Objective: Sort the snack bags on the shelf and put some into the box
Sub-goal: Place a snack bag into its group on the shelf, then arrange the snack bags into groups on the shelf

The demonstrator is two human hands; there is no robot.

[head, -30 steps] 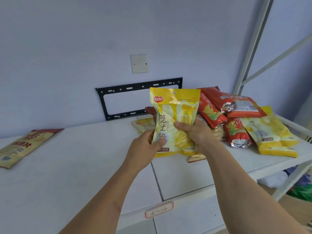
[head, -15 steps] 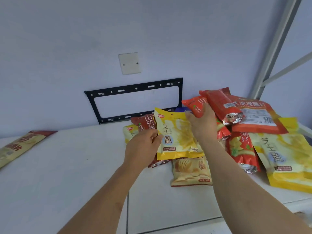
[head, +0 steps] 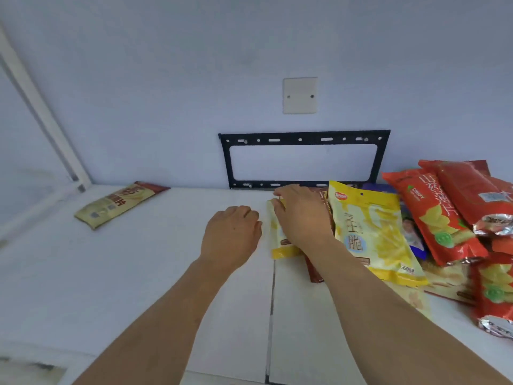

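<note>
A pile of snack bags lies at the right of the white shelf (head: 138, 273). A large yellow bag (head: 372, 232) rests on top of the pile, free of both hands. My right hand (head: 302, 218) lies over a smaller yellow bag (head: 279, 243) at the pile's left edge, with its fingertips touching the bag's upper corner. A dark red bag (head: 315, 270) sticks out under my right wrist. Left of the small bag hovers my left hand (head: 231, 234), fingers loosely curled and holding nothing. Red bags (head: 433, 218) fill the right side. No box is in view.
A single beige and red bag (head: 116, 204) lies alone at the back left of the shelf. A black metal bracket (head: 304, 159) and a white cover plate (head: 299, 95) are on the wall behind. A white shelf post (head: 41, 112) slants at the left.
Both hands have let go of the large yellow bag, which now lies on the pile. My right hand has moved left onto the small yellow bag. The view has swung left.
</note>
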